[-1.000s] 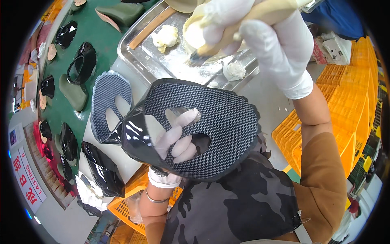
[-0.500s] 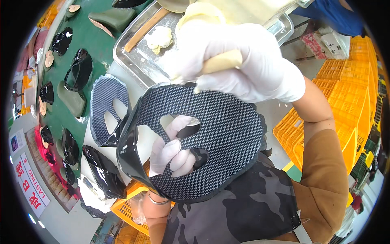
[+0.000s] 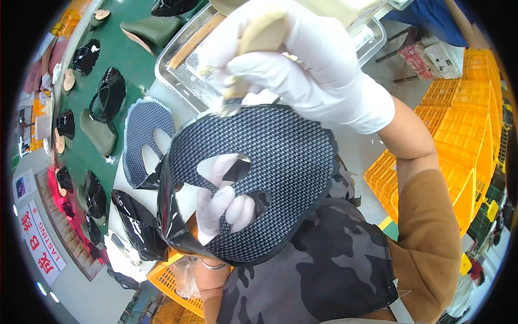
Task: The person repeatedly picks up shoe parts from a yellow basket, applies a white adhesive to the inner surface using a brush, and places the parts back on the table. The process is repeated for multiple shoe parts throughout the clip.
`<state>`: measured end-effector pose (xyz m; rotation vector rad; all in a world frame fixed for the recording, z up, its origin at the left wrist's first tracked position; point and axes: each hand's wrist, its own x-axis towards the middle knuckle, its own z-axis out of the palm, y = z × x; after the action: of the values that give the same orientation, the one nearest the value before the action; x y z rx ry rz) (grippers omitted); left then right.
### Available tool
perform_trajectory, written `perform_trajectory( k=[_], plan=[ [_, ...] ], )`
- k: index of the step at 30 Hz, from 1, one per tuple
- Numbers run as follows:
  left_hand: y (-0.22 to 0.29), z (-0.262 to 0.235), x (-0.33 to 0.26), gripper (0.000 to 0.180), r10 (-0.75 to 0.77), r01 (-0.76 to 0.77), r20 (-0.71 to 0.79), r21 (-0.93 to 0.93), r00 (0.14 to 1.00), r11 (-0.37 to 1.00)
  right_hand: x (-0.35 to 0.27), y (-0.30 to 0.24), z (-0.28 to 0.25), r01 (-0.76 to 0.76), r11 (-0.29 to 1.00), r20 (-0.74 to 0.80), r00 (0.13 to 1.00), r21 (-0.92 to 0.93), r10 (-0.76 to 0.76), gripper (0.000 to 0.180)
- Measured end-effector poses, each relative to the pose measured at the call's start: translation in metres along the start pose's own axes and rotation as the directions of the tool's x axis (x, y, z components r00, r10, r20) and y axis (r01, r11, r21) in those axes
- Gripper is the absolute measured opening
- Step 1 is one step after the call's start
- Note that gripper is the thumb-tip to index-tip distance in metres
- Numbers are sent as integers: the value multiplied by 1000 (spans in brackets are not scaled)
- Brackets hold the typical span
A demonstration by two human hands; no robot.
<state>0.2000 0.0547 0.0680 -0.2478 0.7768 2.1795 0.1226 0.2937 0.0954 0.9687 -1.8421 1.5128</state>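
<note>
My left hand [image 3: 224, 210], in a white glove, is closed on the strap between two cut-outs of a shoe upper [image 3: 291, 156]. The upper has a black-and-white woven lining facing up and glossy black material on its left side. In my gloved right hand [image 3: 324, 75] is a brush [image 3: 264, 32] with a pale handle, its bristles touching the upper's far edge. A second shoe upper [image 3: 143, 127] with similar woven lining lies to the left. In front of it rests a glossy black upper [image 3: 137, 224].
Beyond my right hand stands a metal tray [image 3: 167, 73] with a wooden stick [image 3: 197, 40] across it. On the green conveyor [image 3: 137, 67] at left sit several black uppers and olive shoe lasts [image 3: 100, 135]. Yellow crates [image 3: 458, 140] are stacked at right. Another person's arm [image 3: 461, 21] shows at the far right.
My right hand has turned and shifted left with the brush, bringing its bristles into view at the upper's far edge. The held upper has moved slightly left and tilted.
</note>
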Motion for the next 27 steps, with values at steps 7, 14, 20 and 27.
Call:
perform_trajectory(
  k=[7,14,20,27],
  plan=[
    [-4,-18,-5,42,185,-186,-64,-10,981,983,-30,-52,-33,-396,854,43,900,-338,435,14],
    [-9,-8,0,38,344,-340,-11,126,939,932,-17,-18,-22,-28,963,-134,991,-268,-8,12],
    [-13,-11,-2,42,395,-395,6,10,919,919,-52,-50,-14,-443,895,-333,852,-46,404,20],
    [-13,-10,-2,47,354,-336,-51,218,934,916,-30,-61,-22,-402,912,-448,832,-80,327,20]
  ],
)
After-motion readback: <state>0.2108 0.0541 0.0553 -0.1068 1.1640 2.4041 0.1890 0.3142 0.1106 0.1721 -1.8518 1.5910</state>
